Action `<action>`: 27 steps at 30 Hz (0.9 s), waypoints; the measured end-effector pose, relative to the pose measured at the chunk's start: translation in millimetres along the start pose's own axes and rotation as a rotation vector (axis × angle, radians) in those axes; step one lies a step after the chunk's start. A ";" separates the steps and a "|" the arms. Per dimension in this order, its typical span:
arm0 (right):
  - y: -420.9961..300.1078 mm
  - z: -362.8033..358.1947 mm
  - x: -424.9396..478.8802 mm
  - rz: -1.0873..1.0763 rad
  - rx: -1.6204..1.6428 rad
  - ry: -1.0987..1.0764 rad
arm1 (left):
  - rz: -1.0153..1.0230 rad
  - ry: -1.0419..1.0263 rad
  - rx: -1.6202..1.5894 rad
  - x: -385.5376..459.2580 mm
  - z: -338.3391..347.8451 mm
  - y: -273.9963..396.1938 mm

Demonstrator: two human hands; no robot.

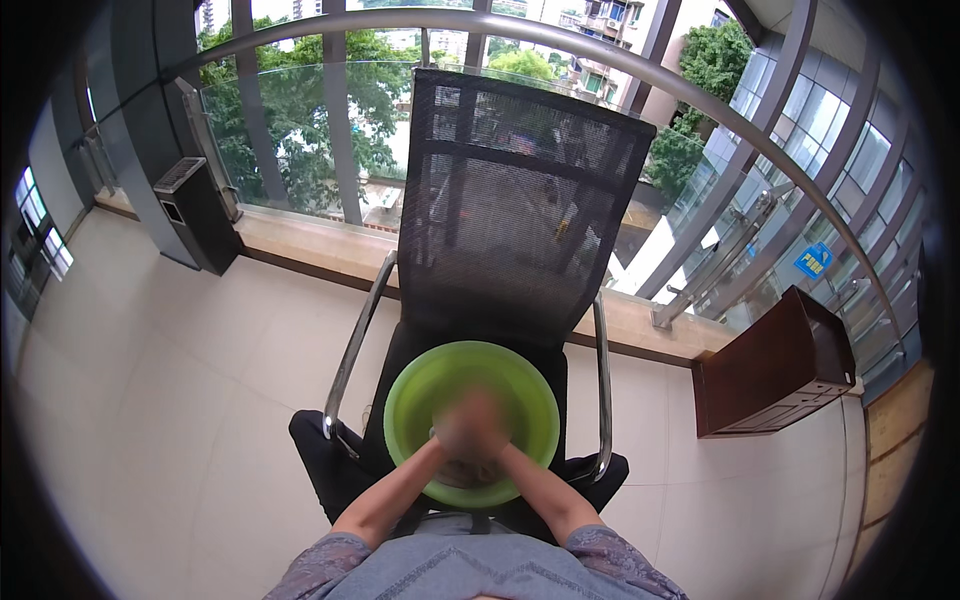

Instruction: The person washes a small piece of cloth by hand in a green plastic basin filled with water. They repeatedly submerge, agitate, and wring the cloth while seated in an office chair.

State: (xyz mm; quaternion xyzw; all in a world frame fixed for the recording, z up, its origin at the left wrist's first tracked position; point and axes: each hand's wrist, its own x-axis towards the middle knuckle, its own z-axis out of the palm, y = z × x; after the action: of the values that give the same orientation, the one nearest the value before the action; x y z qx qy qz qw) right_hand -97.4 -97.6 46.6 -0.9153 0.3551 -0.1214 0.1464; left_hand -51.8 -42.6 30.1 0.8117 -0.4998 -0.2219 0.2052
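A round green plastic basin [541,401] rests on the black seat of an office chair [517,225] in front of me. Both my forearms reach down into it. My left hand [452,429] and my right hand [491,429] are close together over the middle of the basin, and a blur covers them. Whether they touch or hold something cannot be made out. Below my wrists, at the near side of the basin, lies a brownish thing [466,474], possibly cloth, partly hidden.
Chrome armrests [360,345] flank the basin. Behind the chair's mesh back runs a glass balustrade with a metal handrail [480,22]. A black litter bin [199,217] stands at left, a dark wooden lectern [765,375] at right, on a pale tiled floor [187,375].
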 end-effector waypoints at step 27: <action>82.6 -75.9 -2.4 -0.117 0.392 -0.650 | -0.245 0.128 -1.058 -47.7 -101.3 -32.1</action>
State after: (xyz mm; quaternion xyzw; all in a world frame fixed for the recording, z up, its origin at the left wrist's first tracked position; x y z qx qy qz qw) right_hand -174.6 -168.0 87.5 -0.8794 0.2075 0.1013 0.4163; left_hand 9.4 25.1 102.4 0.6618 -0.2082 -0.4155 0.5882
